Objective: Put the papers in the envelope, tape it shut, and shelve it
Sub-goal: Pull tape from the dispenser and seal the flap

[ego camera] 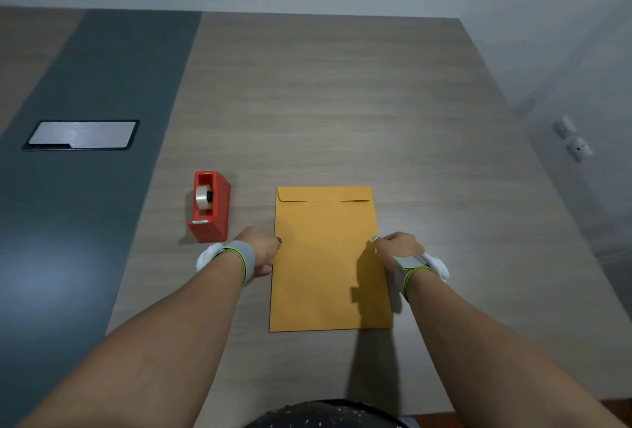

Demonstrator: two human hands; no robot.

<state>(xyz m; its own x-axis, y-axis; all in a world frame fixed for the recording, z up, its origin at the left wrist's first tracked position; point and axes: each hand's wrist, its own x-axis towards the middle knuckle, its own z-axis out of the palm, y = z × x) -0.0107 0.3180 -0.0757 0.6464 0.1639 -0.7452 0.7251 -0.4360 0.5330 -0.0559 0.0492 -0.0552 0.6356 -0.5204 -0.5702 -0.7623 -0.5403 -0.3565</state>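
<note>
A yellow-brown envelope [325, 256] lies flat on the wooden table [342, 103], its flap folded down at the far end. My left hand [261, 251] rests curled at the envelope's left edge and touches it. Curled the same way, my right hand [398, 250] touches the right edge. Whether either hand pinches the edge is hard to tell. A red tape dispenser [209, 206] with a clear roll stands to the left of the envelope, just beyond my left hand. No loose papers are visible.
A dark grey strip [85, 85] runs along the table's left part, with a silver cover plate [81, 134] set into it. Pale walls close off the far and right sides, and wall sockets [571, 138] sit at the right.
</note>
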